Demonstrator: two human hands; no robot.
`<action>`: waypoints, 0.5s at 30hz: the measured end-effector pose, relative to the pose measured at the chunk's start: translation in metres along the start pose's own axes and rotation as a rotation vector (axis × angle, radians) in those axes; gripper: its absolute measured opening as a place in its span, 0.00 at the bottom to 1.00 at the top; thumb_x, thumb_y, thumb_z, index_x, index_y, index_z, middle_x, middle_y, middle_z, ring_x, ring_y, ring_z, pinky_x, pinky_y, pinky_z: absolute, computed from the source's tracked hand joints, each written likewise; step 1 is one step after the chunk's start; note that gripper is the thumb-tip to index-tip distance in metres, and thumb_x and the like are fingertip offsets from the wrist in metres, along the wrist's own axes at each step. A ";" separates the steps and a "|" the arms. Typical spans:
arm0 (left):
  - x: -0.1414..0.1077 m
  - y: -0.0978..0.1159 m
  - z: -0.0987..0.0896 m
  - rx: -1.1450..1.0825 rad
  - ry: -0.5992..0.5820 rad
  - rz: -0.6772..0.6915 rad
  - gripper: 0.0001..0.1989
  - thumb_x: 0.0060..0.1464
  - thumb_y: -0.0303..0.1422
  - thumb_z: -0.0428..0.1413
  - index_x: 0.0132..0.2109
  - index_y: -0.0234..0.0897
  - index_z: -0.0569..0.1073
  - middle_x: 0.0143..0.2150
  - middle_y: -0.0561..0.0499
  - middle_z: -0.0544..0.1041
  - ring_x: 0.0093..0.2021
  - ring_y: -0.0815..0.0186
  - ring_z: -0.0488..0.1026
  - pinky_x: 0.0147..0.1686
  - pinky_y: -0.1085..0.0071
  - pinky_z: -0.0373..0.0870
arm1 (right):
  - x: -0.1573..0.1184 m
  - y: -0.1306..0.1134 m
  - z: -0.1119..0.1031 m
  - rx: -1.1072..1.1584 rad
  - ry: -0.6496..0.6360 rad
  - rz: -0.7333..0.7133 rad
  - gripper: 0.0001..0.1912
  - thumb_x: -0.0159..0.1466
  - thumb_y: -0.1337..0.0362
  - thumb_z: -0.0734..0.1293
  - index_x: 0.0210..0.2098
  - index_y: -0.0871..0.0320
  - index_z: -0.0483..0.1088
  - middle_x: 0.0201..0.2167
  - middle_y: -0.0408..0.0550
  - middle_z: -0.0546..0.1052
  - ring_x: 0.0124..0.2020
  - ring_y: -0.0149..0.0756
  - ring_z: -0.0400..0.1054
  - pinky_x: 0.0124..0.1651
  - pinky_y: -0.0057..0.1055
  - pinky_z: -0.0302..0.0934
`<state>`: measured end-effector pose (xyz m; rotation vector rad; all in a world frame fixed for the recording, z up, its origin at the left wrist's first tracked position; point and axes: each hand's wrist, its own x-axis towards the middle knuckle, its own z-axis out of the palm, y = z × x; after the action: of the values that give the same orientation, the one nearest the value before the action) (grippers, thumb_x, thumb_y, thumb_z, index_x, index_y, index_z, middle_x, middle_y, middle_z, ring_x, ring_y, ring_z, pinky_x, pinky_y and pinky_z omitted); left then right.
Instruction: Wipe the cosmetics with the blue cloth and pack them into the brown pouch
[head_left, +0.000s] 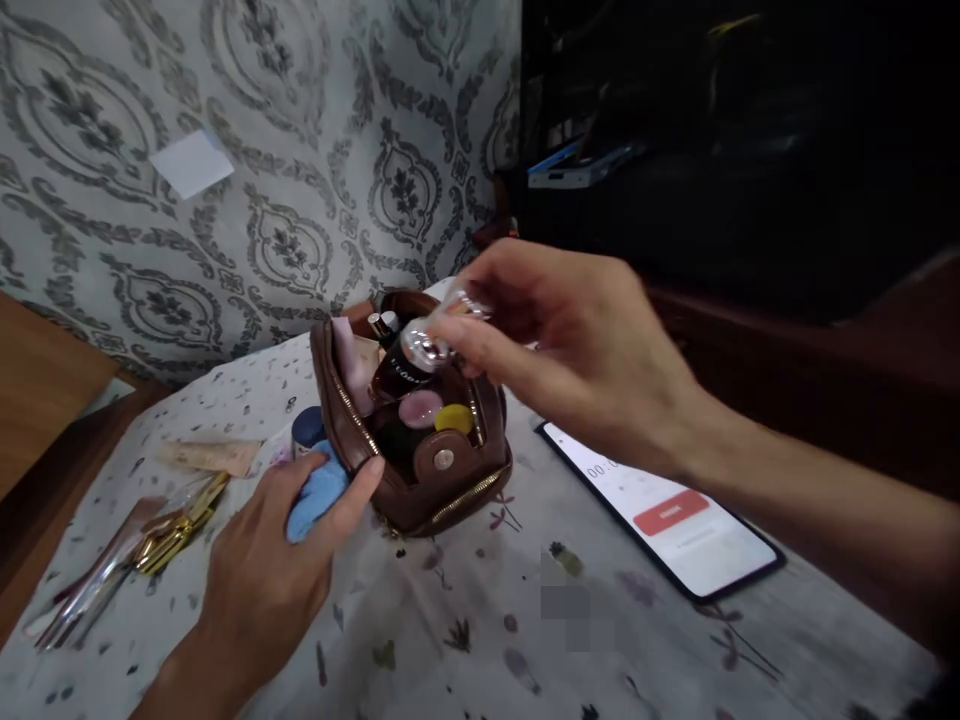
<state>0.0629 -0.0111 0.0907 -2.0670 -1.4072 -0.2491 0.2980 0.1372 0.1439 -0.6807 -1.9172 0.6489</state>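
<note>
A brown zippered cosmetic bag (405, 500) sits unzipped on the table. My right hand (555, 350) is above its opening, pinching a dark bottle (409, 365) by its clear, shiny cap. The bottle is tilted, its lower end inside the bag. A pink round lid (420, 408), a yellow round lid (454, 418) and a pale pink tube (349, 355) show inside. My left hand (270, 550) curves round a soft light-blue cloth item (319, 495) against the bag's left side. Its thumb touches the bag; the other fingertips are partly hidden.
Left of the bag lie a dark-blue cap (307, 427), a beige tube (214, 457) and gold and clear packages (176, 530). A phone (675, 530) with a lit screen lies at right. Patterned wallpaper (300, 180) rises behind the printed tablecloth (450, 620).
</note>
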 end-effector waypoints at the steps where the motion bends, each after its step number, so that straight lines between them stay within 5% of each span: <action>1: -0.002 0.000 0.002 -0.016 0.004 -0.012 0.42 0.59 0.18 0.47 0.74 0.58 0.50 0.53 0.42 0.69 0.50 0.54 0.72 0.42 0.61 0.74 | 0.009 0.003 0.006 -0.059 -0.051 -0.009 0.09 0.67 0.58 0.69 0.36 0.58 0.71 0.27 0.42 0.74 0.30 0.32 0.71 0.33 0.28 0.62; 7: -0.007 -0.001 0.006 -0.100 -0.009 -0.053 0.42 0.60 0.20 0.47 0.74 0.62 0.48 0.53 0.44 0.69 0.50 0.54 0.72 0.41 0.62 0.75 | 0.044 0.014 0.045 -0.354 -0.361 -0.048 0.08 0.69 0.62 0.65 0.44 0.59 0.73 0.33 0.44 0.76 0.40 0.37 0.73 0.42 0.29 0.61; 13: -0.013 -0.006 0.011 -0.081 -0.005 -0.006 0.43 0.58 0.19 0.49 0.74 0.58 0.48 0.55 0.42 0.67 0.50 0.54 0.72 0.41 0.63 0.75 | 0.060 0.020 0.069 -0.445 -0.586 -0.017 0.06 0.66 0.66 0.68 0.41 0.61 0.74 0.37 0.53 0.78 0.39 0.43 0.75 0.38 0.31 0.61; 15: -0.013 -0.006 0.013 -0.075 -0.003 -0.001 0.43 0.58 0.19 0.49 0.75 0.57 0.48 0.55 0.41 0.67 0.50 0.54 0.72 0.40 0.64 0.75 | 0.063 0.020 0.074 -0.458 -0.594 -0.016 0.11 0.64 0.68 0.69 0.46 0.61 0.72 0.40 0.53 0.79 0.41 0.45 0.76 0.38 0.31 0.62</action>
<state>0.0497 -0.0125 0.0768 -2.1277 -1.4212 -0.3034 0.2106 0.1836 0.1393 -0.8119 -2.6671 0.4258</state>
